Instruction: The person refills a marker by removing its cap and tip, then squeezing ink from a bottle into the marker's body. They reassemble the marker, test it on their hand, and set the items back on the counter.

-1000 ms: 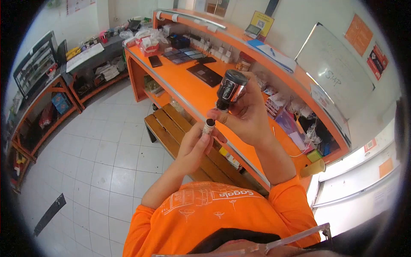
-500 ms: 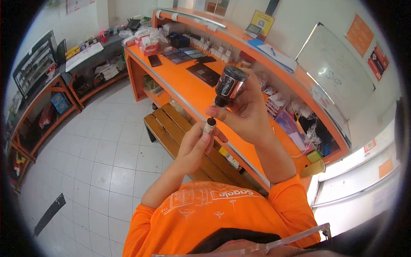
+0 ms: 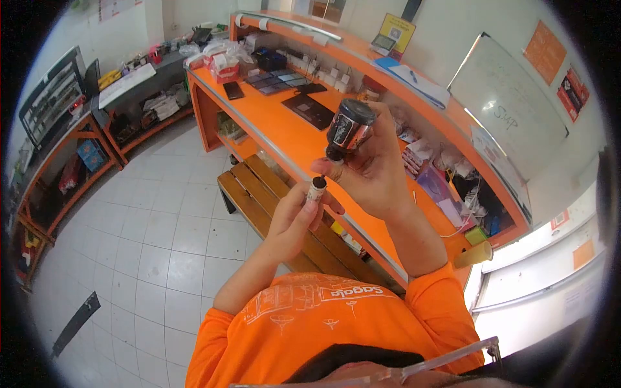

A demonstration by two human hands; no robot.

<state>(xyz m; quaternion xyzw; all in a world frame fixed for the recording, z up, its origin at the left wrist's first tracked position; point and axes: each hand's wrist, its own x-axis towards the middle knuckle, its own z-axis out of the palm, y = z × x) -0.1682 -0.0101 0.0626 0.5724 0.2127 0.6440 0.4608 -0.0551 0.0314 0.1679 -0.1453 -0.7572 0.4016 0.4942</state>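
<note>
My right hand (image 3: 375, 174) grips a dark ink bottle (image 3: 350, 129) with a printed label, tilted with its neck down. The thumb lies by the bottle's neck. Just below it, my left hand (image 3: 292, 218) pinches a short white marker barrel (image 3: 315, 194) upright, its dark open end facing up. A thin dark line runs between the bottle's neck and the barrel's mouth. Both hands are raised in front of my chest, over the edge of the orange counter (image 3: 259, 119).
A wooden slatted bench (image 3: 259, 200) stands below my hands. On the counter lie a dark flat panel (image 3: 307, 111), several phones and a black phone (image 3: 233, 90). Plastic bags (image 3: 223, 55) are heaped at its far end. A whiteboard (image 3: 511, 103) leans at the right.
Almost nothing differs. The ink bottle has shifted very slightly, and both hands keep their grips in the same place.
</note>
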